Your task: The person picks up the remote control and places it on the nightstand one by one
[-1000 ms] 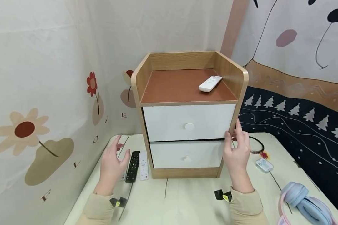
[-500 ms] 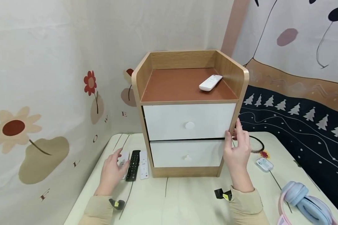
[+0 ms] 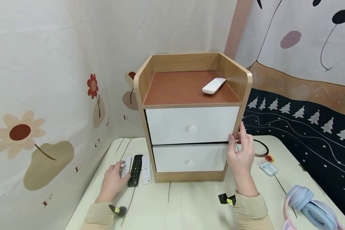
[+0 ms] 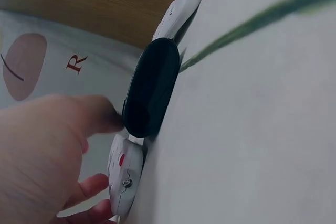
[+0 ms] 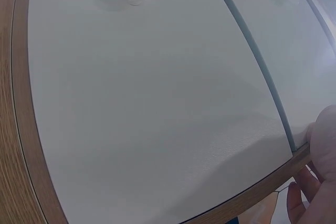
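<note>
My left hand [image 3: 113,182] is over a white remote control [image 3: 126,166], the leftmost of three lying side by side. In the left wrist view its fingertips touch that white remote [image 4: 125,174], while the thumb is at the edge of the black remote [image 4: 152,87]. From the head, the black remote [image 3: 135,170] lies between it and another white remote [image 3: 146,170]. My right hand [image 3: 242,156] holds the right edge of a small wooden drawer cabinet [image 3: 189,176], thumb on the front and fingers along the side. Both white drawers are closed.
One more white remote [image 3: 213,86] lies on the cabinet's brown top shelf. To the right are a small clear-and-white case [image 3: 268,168], a dark coiled cord [image 3: 261,154] and blue-pink headphones [image 3: 313,204]. Printed curtains hang behind the table [image 3: 195,204].
My left hand has come down from beside the remotes onto the leftmost white one. The right hand has stayed at the cabinet's edge.
</note>
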A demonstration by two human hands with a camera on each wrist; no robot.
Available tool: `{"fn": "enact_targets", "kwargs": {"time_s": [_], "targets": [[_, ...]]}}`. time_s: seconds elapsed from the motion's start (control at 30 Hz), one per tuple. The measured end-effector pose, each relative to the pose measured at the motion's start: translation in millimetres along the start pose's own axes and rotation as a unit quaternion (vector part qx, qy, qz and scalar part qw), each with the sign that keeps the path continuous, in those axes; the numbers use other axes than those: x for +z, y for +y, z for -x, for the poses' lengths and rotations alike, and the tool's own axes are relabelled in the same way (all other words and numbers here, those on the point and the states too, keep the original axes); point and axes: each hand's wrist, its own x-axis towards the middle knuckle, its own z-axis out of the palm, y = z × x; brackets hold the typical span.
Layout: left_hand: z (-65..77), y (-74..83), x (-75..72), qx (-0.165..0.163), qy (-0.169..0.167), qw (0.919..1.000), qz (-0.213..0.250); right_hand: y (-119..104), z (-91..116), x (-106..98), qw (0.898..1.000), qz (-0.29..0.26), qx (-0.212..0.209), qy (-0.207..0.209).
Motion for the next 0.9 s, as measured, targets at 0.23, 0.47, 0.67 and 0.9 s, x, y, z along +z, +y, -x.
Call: {"fn": "enact_targets", "kwargs": {"time_s": [0.23,0.47,0.67,0.9], "targets": [[0.1,-1.7,2.7,-0.005,0.018,0.9998,-0.010,0.3,0.6,-0.8,1.000,-0.004,-0.004,-0.001],[-1.3,-4.4,3.1,-0.024,0.043,0.9984,-0.029,-0.1,-0.4,-1.2,1.000,-0.003,-0.008,0.002],[-0.6,-4.2,0.8,-0.035,0.021,0.9985,-0.036,0.3,-0.3,-1.0,1.000,-0.004,-0.009,0.000],[-0.4,-5.4,-0.5,-0.045,0.029,0.9985,-0.013,0.6,0.6,-1.7,1.000,-0.002,-0.004,-0.004]]}}
